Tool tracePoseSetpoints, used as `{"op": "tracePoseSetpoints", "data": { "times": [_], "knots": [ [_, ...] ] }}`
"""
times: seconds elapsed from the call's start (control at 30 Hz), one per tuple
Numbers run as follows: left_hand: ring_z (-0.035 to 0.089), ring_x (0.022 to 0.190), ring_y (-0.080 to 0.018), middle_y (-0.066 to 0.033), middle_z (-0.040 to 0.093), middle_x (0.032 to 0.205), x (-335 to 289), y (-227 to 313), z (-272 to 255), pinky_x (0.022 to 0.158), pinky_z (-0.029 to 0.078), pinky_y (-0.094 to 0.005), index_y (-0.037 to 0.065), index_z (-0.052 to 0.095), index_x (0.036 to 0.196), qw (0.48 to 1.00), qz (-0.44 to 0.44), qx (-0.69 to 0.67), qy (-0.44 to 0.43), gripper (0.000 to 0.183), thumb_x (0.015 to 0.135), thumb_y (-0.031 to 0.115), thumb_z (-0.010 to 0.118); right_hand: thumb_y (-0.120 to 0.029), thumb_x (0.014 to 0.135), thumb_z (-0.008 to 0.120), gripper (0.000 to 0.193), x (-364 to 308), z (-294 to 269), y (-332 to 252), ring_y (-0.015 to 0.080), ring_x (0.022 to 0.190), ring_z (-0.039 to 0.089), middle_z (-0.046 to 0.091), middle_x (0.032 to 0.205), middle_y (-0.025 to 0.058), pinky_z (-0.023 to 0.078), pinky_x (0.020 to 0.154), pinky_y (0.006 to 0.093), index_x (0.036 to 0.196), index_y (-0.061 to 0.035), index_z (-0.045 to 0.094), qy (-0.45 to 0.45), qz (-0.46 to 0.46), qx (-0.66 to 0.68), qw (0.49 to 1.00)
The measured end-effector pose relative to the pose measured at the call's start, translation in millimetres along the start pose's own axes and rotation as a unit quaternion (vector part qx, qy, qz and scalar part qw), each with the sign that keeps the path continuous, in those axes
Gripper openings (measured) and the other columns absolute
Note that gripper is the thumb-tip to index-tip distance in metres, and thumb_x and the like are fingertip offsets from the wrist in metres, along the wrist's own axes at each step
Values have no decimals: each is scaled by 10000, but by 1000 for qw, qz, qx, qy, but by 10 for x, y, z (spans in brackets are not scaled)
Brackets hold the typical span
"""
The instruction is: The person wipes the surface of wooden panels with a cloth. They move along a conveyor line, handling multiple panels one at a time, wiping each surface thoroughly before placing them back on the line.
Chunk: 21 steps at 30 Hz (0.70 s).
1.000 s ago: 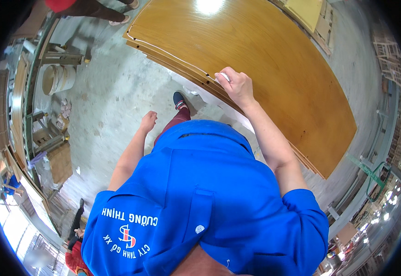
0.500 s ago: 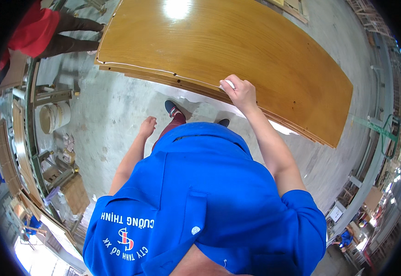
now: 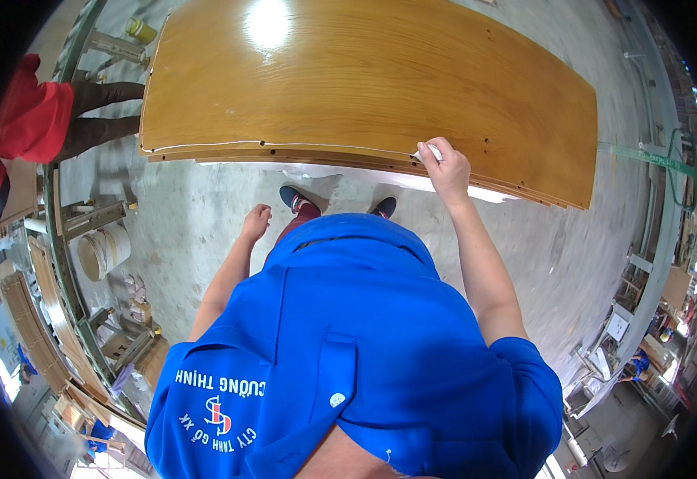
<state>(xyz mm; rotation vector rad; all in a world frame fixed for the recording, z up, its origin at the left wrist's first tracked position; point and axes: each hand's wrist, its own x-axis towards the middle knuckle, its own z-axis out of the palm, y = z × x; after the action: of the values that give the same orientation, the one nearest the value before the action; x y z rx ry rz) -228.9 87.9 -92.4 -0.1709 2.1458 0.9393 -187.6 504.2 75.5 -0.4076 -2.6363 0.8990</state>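
A large varnished wooden panel [image 3: 348,88] lies on top of a stack of similar panels in front of me. Along its near edge a thin white line [image 3: 340,146] runs from the left corner to my right hand; whether it is a cord or a bead cannot be told. My right hand [image 3: 449,169] is closed around a small white object [image 3: 428,152], mostly covered by the fingers, right at that edge. Small dark holes dot the panel near its border. Away from the stack, my left hand [image 3: 258,222] hangs over the floor, its fingers curled with nothing visible in them.
At the left stands a person in a red top [image 3: 33,120], close to the panel's end. A whitish bucket [image 3: 102,252] lies on its side by a metal frame. At the right are a green bar [image 3: 644,157] and a long grey rail [image 3: 650,239].
My right hand has slid rightward along the panel's near edge with the white object, and the white line now reaches farther right. The view has turned slightly; my left hand stays curled.
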Motion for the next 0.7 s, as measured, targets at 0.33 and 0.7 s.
{"op": "tracePoseSetpoints", "data": {
  "times": [0.33,0.7],
  "knots": [
    [607,702,-197,-130,625,871,1,75,44,625,493,-297,11,557,1028,1000,15,1,-8,317,868,259,440,-327,808,593,247,-14,6,85,251,469,545,555,523,75,414,465,335,688,-110,594,3,-16,-3,1000],
    [600,713,-196,-133,621,867,-71,299,272,627,494,-298,6,556,1033,1000,13,13,-17,309,868,241,443,-345,807,587,253,-132,-342,453,257,502,573,581,550,73,434,483,348,714,-111,600,43,27,0,999]
  ]
}}
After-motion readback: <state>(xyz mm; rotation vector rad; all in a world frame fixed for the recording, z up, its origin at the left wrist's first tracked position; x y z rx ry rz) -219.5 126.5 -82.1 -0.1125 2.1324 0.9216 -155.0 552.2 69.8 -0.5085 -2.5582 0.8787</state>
